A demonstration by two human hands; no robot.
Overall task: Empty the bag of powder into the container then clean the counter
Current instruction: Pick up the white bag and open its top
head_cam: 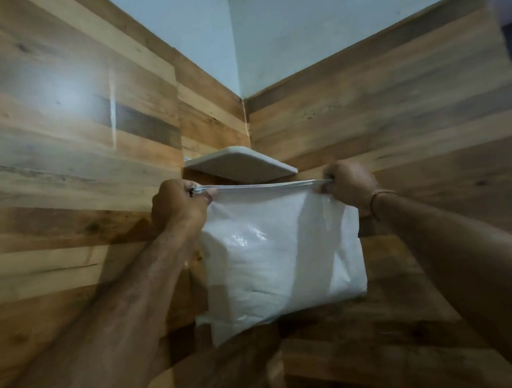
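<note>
the left hand (177,205) and right hand (350,184) pinch the top corners of a white powder bag (281,256), fingers clamped, stretching its sealed edge taut. the bag bears no readable writing.

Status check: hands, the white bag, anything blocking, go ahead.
Left hand and right hand each grip a top corner of the white woven plastic bag, held up, top edge pulled taut. No container in view. Small white corner shelf just behind the bag.
</note>
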